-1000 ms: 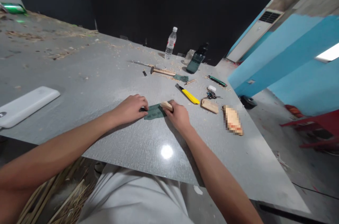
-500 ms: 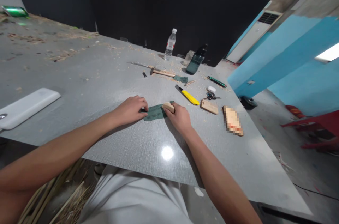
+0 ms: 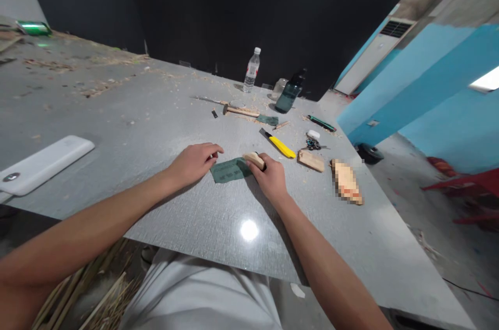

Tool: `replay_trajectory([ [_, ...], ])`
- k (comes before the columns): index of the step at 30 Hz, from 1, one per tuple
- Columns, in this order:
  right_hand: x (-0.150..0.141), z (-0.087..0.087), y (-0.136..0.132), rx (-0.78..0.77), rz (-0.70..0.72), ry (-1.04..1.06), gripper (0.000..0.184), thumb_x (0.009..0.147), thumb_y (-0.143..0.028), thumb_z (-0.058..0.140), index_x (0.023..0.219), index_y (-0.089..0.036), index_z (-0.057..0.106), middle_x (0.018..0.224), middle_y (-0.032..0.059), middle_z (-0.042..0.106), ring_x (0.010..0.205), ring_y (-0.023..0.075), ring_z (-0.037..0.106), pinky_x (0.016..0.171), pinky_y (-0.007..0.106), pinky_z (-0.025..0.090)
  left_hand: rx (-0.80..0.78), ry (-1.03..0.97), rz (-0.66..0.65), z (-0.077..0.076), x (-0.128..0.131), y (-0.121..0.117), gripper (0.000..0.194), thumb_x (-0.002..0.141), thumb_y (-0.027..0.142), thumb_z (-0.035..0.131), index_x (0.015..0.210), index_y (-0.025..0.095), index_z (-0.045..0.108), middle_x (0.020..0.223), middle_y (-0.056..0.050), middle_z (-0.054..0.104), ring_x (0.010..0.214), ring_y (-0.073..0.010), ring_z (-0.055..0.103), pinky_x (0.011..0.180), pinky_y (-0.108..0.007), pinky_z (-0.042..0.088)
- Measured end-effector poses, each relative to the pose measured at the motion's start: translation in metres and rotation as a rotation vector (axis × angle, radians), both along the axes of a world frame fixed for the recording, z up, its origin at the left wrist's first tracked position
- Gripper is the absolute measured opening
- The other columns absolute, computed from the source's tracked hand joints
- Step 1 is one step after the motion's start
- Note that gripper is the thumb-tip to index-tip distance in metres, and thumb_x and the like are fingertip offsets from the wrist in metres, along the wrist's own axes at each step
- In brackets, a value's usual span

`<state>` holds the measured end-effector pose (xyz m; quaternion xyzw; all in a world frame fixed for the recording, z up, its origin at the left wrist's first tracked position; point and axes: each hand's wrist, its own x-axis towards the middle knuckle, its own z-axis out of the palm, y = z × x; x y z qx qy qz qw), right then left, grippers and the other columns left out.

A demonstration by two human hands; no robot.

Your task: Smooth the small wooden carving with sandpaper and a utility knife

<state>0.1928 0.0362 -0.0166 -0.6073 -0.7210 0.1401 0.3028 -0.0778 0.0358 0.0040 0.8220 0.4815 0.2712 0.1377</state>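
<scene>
A dark green strip of sandpaper [image 3: 231, 171], printed side up, lies on the grey table before me. My right hand [image 3: 271, 174] grips a small pale block of wood [image 3: 255, 158] at the strip's right end, thumb on the near side. The block's far end is hidden by my fingers. At the strip's left end is my left hand [image 3: 196, 163], its thumb by the paper's edge and its curled fingers apart from the thumb. Just beyond my right hand lie a yellow utility knife [image 3: 283, 146] and another wooden block [image 3: 311, 160].
A hammer [image 3: 241, 111], a second sandpaper piece [image 3: 268, 120], small scissors [image 3: 313, 144] and a green-black cutter [image 3: 322, 123] lie farther back. A water bottle [image 3: 251, 71] and a dark bottle [image 3: 288, 93] stand behind. A white power bank [image 3: 50, 165] lies left; a pixelated piece [image 3: 346, 181] right.
My right hand and the wooden block have moved slightly right along the sandpaper, uncovering more of it. My left fingers have lifted and stretched a little. The view has shifted slightly.
</scene>
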Motion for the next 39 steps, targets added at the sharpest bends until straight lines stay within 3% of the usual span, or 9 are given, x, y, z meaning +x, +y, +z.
replay_trajectory([
  [5,0.0023,0.0003,-0.0010,0.012,-0.002,0.018,0.031,0.095,-0.051,0.064,0.099,-0.022,0.075,0.080,0.0052,0.075,0.070,0.0214,0.063,0.067,0.031,0.040,0.134,-0.257,0.030,0.0023,-0.0006,-0.0020,0.022,0.105,0.034,0.060,0.116,0.022,0.075,0.081,0.000,0.074,0.063,-0.0119,0.061,0.070,-0.027,0.051],
  [9,0.0004,0.0008,-0.0025,0.005,0.015,0.023,0.030,0.094,-0.051,0.064,0.099,-0.022,0.075,0.079,0.0040,0.074,0.069,0.0208,0.063,0.066,0.031,0.040,0.209,-0.363,0.081,0.0040,-0.0025,-0.0001,0.040,0.102,0.030,0.062,0.141,0.025,0.064,0.119,-0.008,0.074,0.088,-0.0145,0.069,0.078,-0.028,0.056],
  [13,-0.0007,0.0013,-0.0032,0.002,0.023,0.026,0.032,0.094,-0.052,0.064,0.097,-0.022,0.074,0.078,0.0037,0.073,0.069,0.0206,0.062,0.066,0.031,0.039,0.058,-0.279,0.085,0.0022,-0.0043,0.0027,0.027,0.106,0.037,0.058,0.121,0.022,0.074,0.075,0.003,0.064,0.060,-0.0115,0.054,0.066,-0.028,0.050],
  [18,-0.0002,0.0016,-0.0035,0.005,0.030,0.035,0.031,0.093,-0.051,0.065,0.097,-0.022,0.075,0.078,0.0039,0.074,0.068,0.0205,0.062,0.065,0.031,0.038,0.122,-0.251,0.049,0.0035,-0.0019,0.0006,0.049,0.100,0.030,0.062,0.149,0.027,0.058,0.108,-0.003,0.071,0.084,-0.0142,0.068,0.076,-0.027,0.053],
  [22,-0.0006,0.0018,-0.0041,0.007,0.043,0.047,0.031,0.093,-0.051,0.065,0.098,-0.021,0.075,0.079,0.0041,0.075,0.069,0.0207,0.063,0.066,0.031,0.040,-0.063,-0.026,0.048,0.0051,-0.0007,-0.0005,0.037,0.103,0.040,0.061,0.137,0.027,0.067,0.074,0.003,0.065,0.066,-0.0154,0.064,0.069,-0.029,0.046],
  [25,-0.0010,0.0019,-0.0047,0.009,0.042,0.055,0.032,0.093,-0.051,0.065,0.098,-0.022,0.075,0.079,0.0043,0.075,0.069,0.0210,0.063,0.066,0.031,0.040,-0.092,0.101,-0.023,0.0021,0.0012,-0.0015,0.043,0.101,0.040,0.063,0.142,0.027,0.064,0.104,-0.003,0.076,0.085,-0.0199,0.071,0.077,-0.032,0.049],
  [27,-0.0011,0.0020,-0.0051,0.013,0.034,0.060,0.032,0.093,-0.052,0.065,0.097,-0.022,0.075,0.079,0.0048,0.075,0.070,0.0215,0.063,0.067,0.032,0.040,-0.092,0.182,-0.078,-0.0001,0.0024,-0.0023,0.041,0.099,0.046,0.067,0.135,0.026,0.068,0.124,-0.007,0.073,0.100,-0.0242,0.072,0.083,-0.035,0.051],
  [33,-0.0008,0.0024,-0.0057,0.007,0.050,0.069,0.031,0.093,-0.052,0.064,0.096,-0.022,0.074,0.080,0.0047,0.075,0.071,0.0219,0.064,0.068,0.032,0.041,-0.113,0.247,-0.136,0.0002,0.0024,-0.0026,0.050,0.092,0.060,0.076,0.127,0.025,0.070,0.122,-0.009,0.072,0.118,-0.0312,0.067,0.092,-0.040,0.051],
  [39,-0.0007,0.0019,-0.0064,0.021,0.053,0.077,0.032,0.093,-0.052,0.064,0.096,-0.022,0.074,0.079,0.0043,0.074,0.070,0.0217,0.063,0.068,0.032,0.039,-0.167,0.163,-0.197,-0.0038,0.0036,-0.0019,0.061,0.084,0.049,0.087,0.135,0.024,0.065,0.126,-0.009,0.069,0.123,-0.0322,0.065,0.099,-0.042,0.051],
])
